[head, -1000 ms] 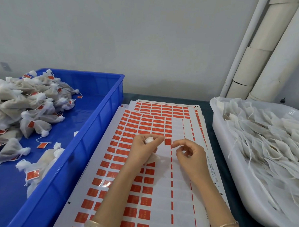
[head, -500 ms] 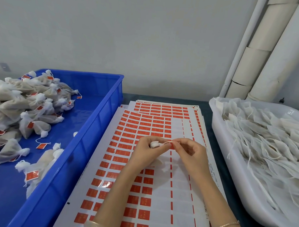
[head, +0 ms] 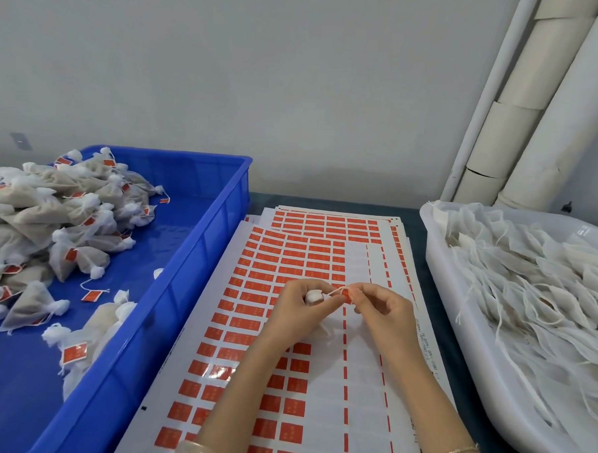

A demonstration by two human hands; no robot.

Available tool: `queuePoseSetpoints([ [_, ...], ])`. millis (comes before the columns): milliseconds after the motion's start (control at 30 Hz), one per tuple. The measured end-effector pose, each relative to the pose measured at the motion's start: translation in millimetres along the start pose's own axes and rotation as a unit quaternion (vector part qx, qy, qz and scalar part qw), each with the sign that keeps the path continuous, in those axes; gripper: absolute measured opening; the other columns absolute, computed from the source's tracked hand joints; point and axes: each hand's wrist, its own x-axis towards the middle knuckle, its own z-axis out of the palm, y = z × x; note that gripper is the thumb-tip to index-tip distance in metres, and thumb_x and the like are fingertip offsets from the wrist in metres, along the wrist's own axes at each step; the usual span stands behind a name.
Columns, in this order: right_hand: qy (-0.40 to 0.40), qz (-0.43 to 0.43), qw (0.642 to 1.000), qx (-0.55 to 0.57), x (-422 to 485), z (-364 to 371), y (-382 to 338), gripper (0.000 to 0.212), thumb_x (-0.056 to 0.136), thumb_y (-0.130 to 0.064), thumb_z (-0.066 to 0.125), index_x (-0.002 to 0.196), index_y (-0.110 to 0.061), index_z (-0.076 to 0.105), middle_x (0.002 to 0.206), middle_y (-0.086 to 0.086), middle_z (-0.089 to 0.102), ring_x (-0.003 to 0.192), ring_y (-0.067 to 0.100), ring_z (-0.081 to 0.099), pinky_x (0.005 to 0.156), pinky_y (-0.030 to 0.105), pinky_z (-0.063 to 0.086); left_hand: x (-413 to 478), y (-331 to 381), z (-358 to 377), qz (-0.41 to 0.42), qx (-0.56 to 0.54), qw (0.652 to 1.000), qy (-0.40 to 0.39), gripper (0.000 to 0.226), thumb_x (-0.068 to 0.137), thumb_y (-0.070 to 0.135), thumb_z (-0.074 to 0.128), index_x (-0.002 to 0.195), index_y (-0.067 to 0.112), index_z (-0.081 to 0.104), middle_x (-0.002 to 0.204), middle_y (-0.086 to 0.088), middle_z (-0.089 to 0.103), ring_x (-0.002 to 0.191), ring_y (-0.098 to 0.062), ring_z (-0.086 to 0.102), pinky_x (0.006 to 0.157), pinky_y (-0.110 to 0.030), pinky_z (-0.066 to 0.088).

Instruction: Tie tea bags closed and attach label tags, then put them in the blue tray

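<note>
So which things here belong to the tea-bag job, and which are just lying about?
Job: tea bag in left hand; red label pinched by right hand; label sheets; blue tray with finished bags; white tub of untied bags.
Lying about: white pipes against the wall.

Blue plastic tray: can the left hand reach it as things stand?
Probably yes: the blue plastic tray lies open-topped left of the left hand, which grips a white mesh tea bag; only flat red label sheets lie between.
</note>
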Motion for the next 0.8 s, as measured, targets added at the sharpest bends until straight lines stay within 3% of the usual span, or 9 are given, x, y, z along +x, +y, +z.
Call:
queuePoseSetpoints([
  [167,0.022,0.020,0.998,0.053,-4,-2,-4,0.006,0.082,-0.033,0.070,0.088,-0.034,0.069,0.083,-0.021,0.070,0.082,0.004,0.066,0.059,0.006,0.046,-9,5,-6,0.005,-0.008,1.000,-0.021,0.022,0.089,0.023,0.063,0.108,0.032,0.068,0.106,0.019,0.066,0.101,0.001,0.059,0.083,-0.014,0.046],
  [300,0.032,0.043,0.996,0.066,-7,-2,-8,0.015,0.083,-0.033,0.069,0.097,-0.029,0.070,0.093,-0.011,0.071,0.079,0.009,0.065,0.065,0.014,0.045,-21,13,-15,-0.038,-0.039,0.998,-0.040,0.045,0.079,0.029,0.041,0.120,0.030,0.058,0.129,0.011,0.054,0.119,-0.009,0.052,0.100,-0.028,0.047],
  [400,0.030,0.054,0.995,0.077,-10,0,-14,0.015,0.084,-0.030,0.068,0.099,-0.026,0.070,0.095,-0.008,0.070,0.082,0.012,0.064,0.065,0.017,0.046,-35,13,-22,-0.018,0.014,0.999,-0.024,0.031,0.099,0.026,0.032,0.122,0.038,0.049,0.125,0.023,0.048,0.108,0.010,0.050,0.083,-0.008,0.046],
  [467,0.013,0.051,0.996,0.073,-15,4,-19,0.012,0.085,-0.029,0.068,0.096,-0.028,0.070,0.095,-0.010,0.070,0.082,0.011,0.065,0.066,0.017,0.048,-47,14,-26,-0.014,0.043,0.999,0.012,0.028,0.103,0.023,0.035,0.122,0.041,0.046,0.116,0.027,0.049,0.098,0.015,0.052,0.073,-0.004,0.046],
  [600,-0.106,-0.011,0.994,0.037,-32,14,-46,0.019,0.081,-0.033,0.067,0.100,-0.033,0.068,0.098,-0.017,0.071,0.089,0.000,0.066,0.068,0.011,0.052,-79,33,-45,0.050,0.082,0.990,0.102,0.025,0.098,0.022,0.050,0.116,0.039,0.050,0.099,0.025,0.059,0.094,0.009,0.057,0.073,-0.009,0.050],
  [700,-0.236,-0.074,0.968,0.038,-45,23,-78,0.034,0.073,-0.039,0.069,0.107,-0.035,0.066,0.101,-0.020,0.071,0.098,0.002,0.066,0.071,0.011,0.051,-109,58,-70,0.129,0.095,0.980,0.120,0.025,0.094,0.018,0.058,0.114,0.031,0.057,0.099,0.021,0.065,0.095,0.000,0.062,0.076,-0.012,0.051],
  [800,-0.322,-0.125,0.938,0.023,-57,38,-113,0.032,0.069,-0.038,0.074,0.101,-0.039,0.068,0.096,-0.021,0.071,0.094,0.003,0.068,0.069,0.010,0.051,-139,84,-103,0.190,0.138,0.963,0.132,0.025,0.091,0.023,0.060,0.115,0.032,0.058,0.102,0.022,0.066,0.099,-0.003,0.064,0.083,-0.014,0.051],
])
